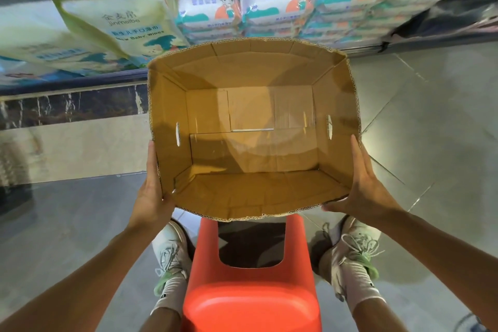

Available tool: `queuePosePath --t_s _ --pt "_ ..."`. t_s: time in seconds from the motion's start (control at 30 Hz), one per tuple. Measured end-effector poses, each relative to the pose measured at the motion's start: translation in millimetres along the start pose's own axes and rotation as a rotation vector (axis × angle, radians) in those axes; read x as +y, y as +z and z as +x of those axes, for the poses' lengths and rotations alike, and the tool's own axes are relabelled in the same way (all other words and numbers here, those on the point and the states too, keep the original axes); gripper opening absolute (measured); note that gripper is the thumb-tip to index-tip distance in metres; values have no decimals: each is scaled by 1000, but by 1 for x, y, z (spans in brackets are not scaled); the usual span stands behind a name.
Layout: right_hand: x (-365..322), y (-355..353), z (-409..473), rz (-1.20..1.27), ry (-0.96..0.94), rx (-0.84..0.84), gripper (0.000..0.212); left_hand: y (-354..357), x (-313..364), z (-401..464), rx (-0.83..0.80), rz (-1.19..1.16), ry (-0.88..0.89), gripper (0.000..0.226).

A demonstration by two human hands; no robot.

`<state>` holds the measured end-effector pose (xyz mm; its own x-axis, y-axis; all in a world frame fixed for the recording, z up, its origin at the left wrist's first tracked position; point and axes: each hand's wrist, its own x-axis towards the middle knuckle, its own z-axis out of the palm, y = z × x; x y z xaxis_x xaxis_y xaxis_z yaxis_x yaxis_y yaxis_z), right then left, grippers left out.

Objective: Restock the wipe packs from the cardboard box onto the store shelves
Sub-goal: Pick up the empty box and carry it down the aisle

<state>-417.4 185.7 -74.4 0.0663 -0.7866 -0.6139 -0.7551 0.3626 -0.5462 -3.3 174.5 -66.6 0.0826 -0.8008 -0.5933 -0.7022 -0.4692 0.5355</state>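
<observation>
Head view: the cardboard box (253,129) is held above the red stool (250,286), its open mouth up and its long axis left to right. The left hand (152,197) and right hand (363,194) press flat against its sides with straight fingers, probably to carry it off (nothing inside). Wipe packs (269,5) sit on the shelf beyond the box.

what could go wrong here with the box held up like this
The empty cardboard box is only squeezed between the left hand and right hand near its close corners, so it could tip or slip. The red stool sits between the feet; stepping forward risks tripping. Swinging the box could knock wipe packs off the shelf.
</observation>
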Motion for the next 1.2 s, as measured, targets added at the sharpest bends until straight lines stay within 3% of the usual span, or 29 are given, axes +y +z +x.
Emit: queuePosePath --t_s 0.13,0.37,0.57,0.93,1.2 --pt "-2 -18 -22 41 35 26 160 -7 23 -7 -46 56 54 113" --pt "7 -82 -109 114 81 119 156 -12 107 -47 -138 92 161 100" --pt "19 -151 -211 269 164 211 149 -14 214 -87 -327 79 215 137" --pt "71 -287 -425 516 318 614 151 31 505 -168 -615 261 634 149" --pt "152 -416 -559 659 365 849 151 124 728 -281 -605 309 938 152"
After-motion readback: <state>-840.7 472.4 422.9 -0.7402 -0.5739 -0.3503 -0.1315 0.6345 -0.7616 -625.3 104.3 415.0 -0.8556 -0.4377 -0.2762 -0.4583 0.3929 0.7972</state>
